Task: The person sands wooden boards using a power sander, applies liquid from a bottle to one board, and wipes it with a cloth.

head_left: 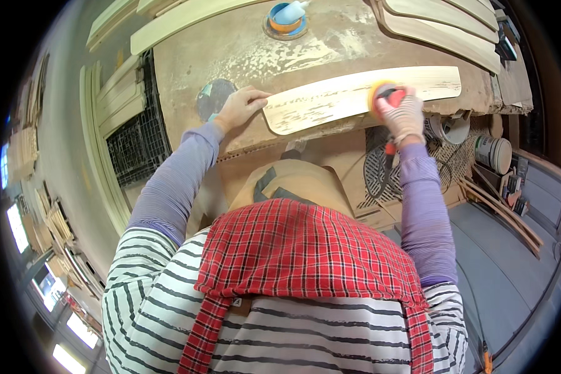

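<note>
A long pale wooden board (318, 103) with rounded corners and brown streaks lies along the near edge of the worktable. My right hand (402, 115), in a light glove, is wrapped round a red electric sander (391, 96). Its round orange-yellow pad, blurred, sits against the board's face right of the middle, and a cable hangs below my wrist. At the board's left end my left hand (240, 107) rests with fingers stretched out, fingertips touching the corner. Beside that hand lies a dark round sanding disc (214, 100).
A blue-and-orange bowl (285, 23) holding a pale blue bottle (291, 11) stands at the back of the worktable (187, 68). Curved boards (439, 34) are stacked back right. Buckets (492, 154) and wood strips (505, 215) lie low on the right; a black crate (137, 146) stands left.
</note>
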Available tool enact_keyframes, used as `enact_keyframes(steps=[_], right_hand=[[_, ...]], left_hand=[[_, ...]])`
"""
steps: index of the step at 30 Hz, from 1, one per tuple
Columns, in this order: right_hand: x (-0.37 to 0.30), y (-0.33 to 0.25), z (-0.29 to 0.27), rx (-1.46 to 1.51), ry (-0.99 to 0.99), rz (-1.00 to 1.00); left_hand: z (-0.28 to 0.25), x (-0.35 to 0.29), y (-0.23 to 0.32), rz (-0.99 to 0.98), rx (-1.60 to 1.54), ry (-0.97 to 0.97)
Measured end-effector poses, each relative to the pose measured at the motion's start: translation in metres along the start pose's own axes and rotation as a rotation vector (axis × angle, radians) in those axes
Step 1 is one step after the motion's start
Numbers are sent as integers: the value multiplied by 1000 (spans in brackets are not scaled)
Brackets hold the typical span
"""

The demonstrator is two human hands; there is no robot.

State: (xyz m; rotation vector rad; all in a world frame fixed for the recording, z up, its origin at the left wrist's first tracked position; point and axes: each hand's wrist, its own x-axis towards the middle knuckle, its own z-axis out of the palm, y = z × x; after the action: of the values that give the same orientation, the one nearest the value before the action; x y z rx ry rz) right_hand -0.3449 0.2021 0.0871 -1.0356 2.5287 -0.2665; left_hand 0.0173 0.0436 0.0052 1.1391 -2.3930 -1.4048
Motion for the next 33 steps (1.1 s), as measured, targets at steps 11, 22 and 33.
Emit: enact_keyframes(steps=[11,22,33], right_hand=[[-93,-145,67,-9,-252,-622],[-69,-142,63,-78,-210,-614],[-88,-124,65,-135,-263,-717]], left_hand=[[-18,28,0,-411,-576,-151],[-18,29,1,-382,-461,-141],[-14,26,-11,-204,-322,-177]])
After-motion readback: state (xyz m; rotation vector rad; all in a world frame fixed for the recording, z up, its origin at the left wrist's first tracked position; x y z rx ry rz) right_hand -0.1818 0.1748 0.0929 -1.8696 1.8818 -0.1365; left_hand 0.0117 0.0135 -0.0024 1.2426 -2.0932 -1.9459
